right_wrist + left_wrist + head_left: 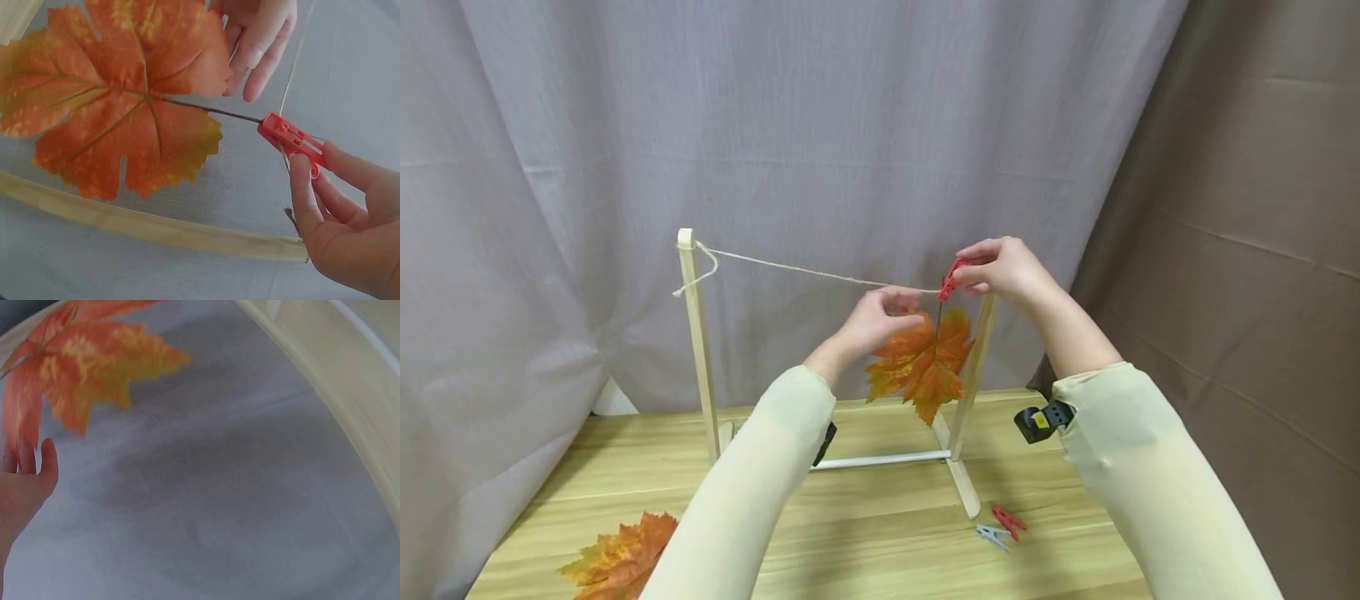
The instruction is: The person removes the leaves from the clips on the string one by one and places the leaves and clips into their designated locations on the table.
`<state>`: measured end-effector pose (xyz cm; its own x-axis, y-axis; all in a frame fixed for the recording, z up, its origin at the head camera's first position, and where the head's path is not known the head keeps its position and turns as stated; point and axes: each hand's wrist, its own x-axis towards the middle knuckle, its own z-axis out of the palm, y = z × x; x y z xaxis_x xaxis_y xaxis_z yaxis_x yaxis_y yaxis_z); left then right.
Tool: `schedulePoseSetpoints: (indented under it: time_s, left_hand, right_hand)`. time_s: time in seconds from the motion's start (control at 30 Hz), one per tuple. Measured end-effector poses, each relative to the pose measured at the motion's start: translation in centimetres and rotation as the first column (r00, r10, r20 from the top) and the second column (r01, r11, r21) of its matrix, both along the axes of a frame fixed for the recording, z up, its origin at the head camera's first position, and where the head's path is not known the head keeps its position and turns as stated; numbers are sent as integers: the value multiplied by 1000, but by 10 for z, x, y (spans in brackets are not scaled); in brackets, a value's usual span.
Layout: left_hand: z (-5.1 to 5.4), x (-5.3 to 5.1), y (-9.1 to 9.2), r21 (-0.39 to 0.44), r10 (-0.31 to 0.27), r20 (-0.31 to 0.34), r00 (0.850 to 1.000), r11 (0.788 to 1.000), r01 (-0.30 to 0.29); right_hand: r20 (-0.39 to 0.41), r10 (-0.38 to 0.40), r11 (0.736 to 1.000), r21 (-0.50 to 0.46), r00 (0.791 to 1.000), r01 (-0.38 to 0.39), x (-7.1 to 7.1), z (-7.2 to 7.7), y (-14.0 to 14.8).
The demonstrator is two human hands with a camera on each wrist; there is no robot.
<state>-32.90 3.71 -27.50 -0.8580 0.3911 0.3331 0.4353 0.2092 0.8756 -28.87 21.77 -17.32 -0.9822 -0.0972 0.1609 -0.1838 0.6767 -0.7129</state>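
Observation:
An orange leaf [928,367] hangs by its dark stem from a red clothespin [950,280] on the string [805,270]. The right hand [1009,268] pinches the clothespin's handles between thumb and fingers; the right wrist view shows the stem end at the jaws of the red clothespin [290,137]. Beside the leaf's upper left edge, the left hand [880,321] has its fingers extended and grips nothing. In the left wrist view, the left hand [28,481] is just below the leaf [87,359]; whether they touch, I cannot tell.
The string runs between two wooden posts [697,333] joined by a white bar [883,459]. On the wooden table [865,533] lie another red clothespin [1009,522] and a pale blue one [992,536], near the right foot. A second leaf [621,558] lies at the front left.

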Motion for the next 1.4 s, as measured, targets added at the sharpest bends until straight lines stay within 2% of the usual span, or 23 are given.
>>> schedulePoseSetpoints:
  time_s: [0.17,0.3,0.47,0.67,0.87,1.03,1.4]
  left_hand:
    - [0,3,13,24,-23,-2,1000,999,23]
    - [-1,6,21,32,-15,-14,1000,999,15]
    - [-2,7,27,25,15,-24,1000,1000,-14]
    - [-2,6,30,9,66,-94,993,998,-66]
    - [-2,6,29,-9,83,-141,987,996,-85]
    - [-5,6,26,-28,80,-136,987,996,-84]
    - [-12,2,13,-2,87,-110,990,996,-88]
  right_hand:
    - [11,13,1000,-4,1000,-13,2,1,3]
    - [26,22,999,-31,999,-21,3,2,3]
    - [28,33,998,-51,999,-32,5,3,2]
    - [10,28,999,-34,1000,-28,5,3,4]
    - [-50,2,1000,-18,999,-3,5,4,6]
    - [-78,-27,999,-31,997,25,6,6,7]
    - [-99,-68,993,-100,993,58,8,13,13]
